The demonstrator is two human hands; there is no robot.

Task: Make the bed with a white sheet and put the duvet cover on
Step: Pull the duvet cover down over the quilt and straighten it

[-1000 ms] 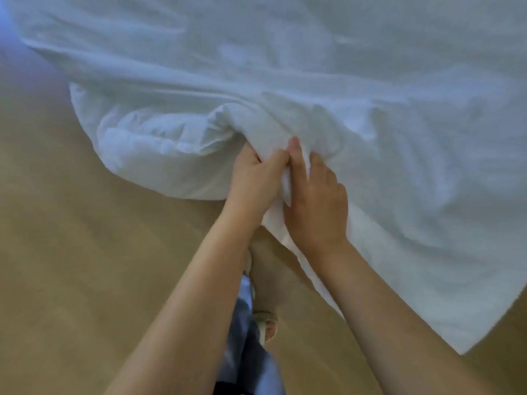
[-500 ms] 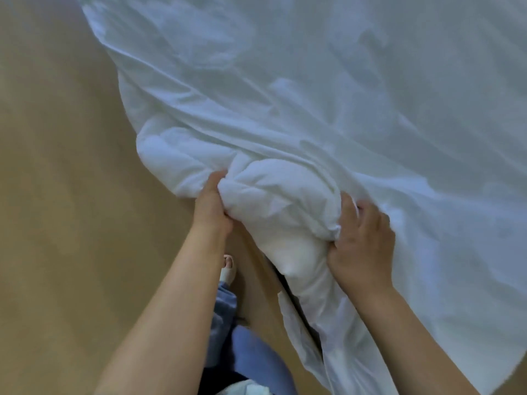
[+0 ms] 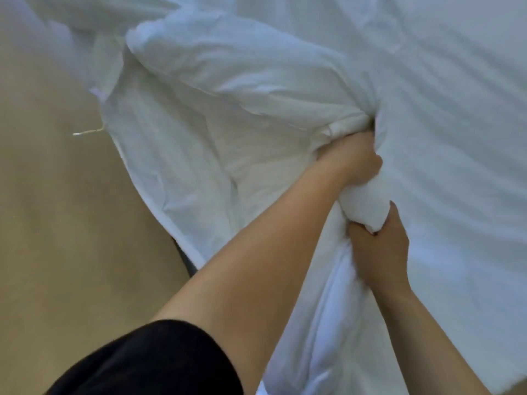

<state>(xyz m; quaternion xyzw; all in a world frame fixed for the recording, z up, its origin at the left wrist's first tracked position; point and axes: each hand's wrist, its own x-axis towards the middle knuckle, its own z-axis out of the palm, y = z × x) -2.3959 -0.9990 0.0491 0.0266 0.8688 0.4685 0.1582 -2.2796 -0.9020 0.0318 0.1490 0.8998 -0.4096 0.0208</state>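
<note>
Soft, even, cool-tinted light, faint shadows, overall slight blur, wide-angle bending at edges

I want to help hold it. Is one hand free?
No, the left hand and the right hand both squeeze the bunched white bedding.

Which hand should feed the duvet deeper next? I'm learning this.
Probably left: the left hand grips the puffy white duvet farther in, while the right hand pinches the bunched white cover.

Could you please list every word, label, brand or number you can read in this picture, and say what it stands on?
None: no readable text anywhere. The crumpled white fabric duvet cover, the plain beige floor and the black sleeve carry no print, and the small white cord tie at the cover's edge bears no tag.
</note>
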